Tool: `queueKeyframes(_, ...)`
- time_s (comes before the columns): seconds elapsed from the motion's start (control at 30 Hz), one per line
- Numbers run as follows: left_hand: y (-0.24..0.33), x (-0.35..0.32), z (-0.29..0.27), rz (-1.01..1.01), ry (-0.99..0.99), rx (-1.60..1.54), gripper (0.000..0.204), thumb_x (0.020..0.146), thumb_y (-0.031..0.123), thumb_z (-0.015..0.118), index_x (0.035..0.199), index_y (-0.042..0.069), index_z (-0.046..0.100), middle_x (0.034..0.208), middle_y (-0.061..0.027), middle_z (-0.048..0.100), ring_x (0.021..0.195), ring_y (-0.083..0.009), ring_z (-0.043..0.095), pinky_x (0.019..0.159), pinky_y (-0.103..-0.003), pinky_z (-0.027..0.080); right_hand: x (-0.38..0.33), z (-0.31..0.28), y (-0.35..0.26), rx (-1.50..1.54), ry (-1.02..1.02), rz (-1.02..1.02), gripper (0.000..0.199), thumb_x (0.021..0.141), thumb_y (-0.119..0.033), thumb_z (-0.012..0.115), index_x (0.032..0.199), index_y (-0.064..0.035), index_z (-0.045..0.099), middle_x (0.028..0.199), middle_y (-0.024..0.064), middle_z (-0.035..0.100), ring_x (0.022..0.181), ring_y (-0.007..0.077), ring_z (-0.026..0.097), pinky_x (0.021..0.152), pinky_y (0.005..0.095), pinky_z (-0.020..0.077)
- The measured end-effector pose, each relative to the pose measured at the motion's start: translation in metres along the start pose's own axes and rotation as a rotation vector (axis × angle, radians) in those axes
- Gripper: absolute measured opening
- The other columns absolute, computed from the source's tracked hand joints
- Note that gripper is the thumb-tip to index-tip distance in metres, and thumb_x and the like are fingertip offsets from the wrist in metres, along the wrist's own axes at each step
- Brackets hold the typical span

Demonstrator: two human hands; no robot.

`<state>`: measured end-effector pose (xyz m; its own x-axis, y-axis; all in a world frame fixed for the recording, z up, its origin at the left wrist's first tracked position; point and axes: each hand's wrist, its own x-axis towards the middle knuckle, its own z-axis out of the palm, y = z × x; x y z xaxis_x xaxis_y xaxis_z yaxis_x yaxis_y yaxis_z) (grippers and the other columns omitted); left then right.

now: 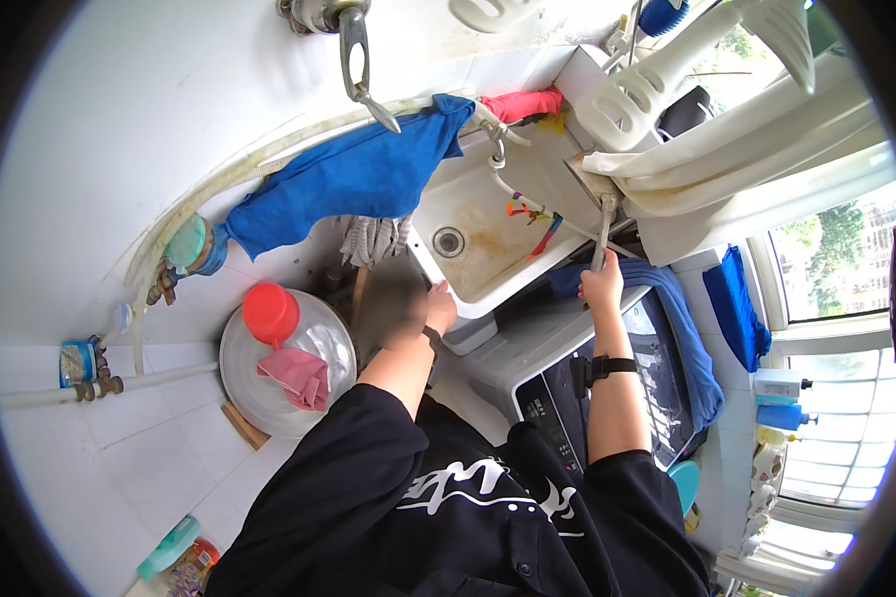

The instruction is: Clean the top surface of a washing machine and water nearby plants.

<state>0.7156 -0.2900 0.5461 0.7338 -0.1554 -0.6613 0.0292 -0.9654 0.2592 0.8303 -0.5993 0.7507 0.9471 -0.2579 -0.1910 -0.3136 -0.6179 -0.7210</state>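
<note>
While gripping the thin hose (604,227) tight in the right hand (601,284) over the sink's (468,284) right edge, left hand (438,306) curled on its front rim, could tug too hard and splash the washing machine (567,348).

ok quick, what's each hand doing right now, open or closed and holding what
Left hand: rests on the front rim of the sink; open or closed cannot be told.
Right hand: closed around a thin grey hose above the washing machine.
</note>
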Motion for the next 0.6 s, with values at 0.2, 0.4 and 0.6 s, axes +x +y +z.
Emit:
queueKeyframes(0.2,0.014,-0.008,-0.003,-0.005,0.014,-0.123,0.057,0.111,0.016,0.051,0.168,0.013,0.054,0.191,-0.0093,0.021,0.173,-0.0269,0.029,0.134,-0.062,0.035,0.032,-0.002,0.082,-0.113,0.147,-0.283,0.061,0.091,0.001,0.068,0.151,-0.009,0.058,0.079,0.01,0.069,0.058,0.0188,0.067,0.052,0.0368,0.0568)
queueKeyframes(0.4,-0.012,-0.037,0.04,0.038,0.372,-0.32,0.047,0.108,0.014,0.061,0.154,0.014,0.069,0.181,-0.0156,0.042,0.162,-0.0359,0.048,0.131,-0.057,0.043,0.001,0.019,0.087,-0.057,0.098,-0.224,0.05,0.094,-0.008,0.078,0.141,-0.0053,0.06,0.107,0.0197,0.073,0.094,0.0385,0.071,0.084,0.0459,0.0569)
queueKeyframes(0.6,-0.101,-0.078,0.15,-0.274,0.531,-0.819,0.038,0.105,0.02,0.063,0.138,0.011,0.079,0.145,-0.0207,0.074,0.134,-0.0402,0.07,0.115,-0.048,0.057,-0.056,0.033,0.087,-0.054,0.051,-0.23,0.046,0.096,-0.013,0.083,0.135,-0.003,0.061,0.113,0.0216,0.073,0.102,0.0387,0.072,0.095,0.0472,0.0575)
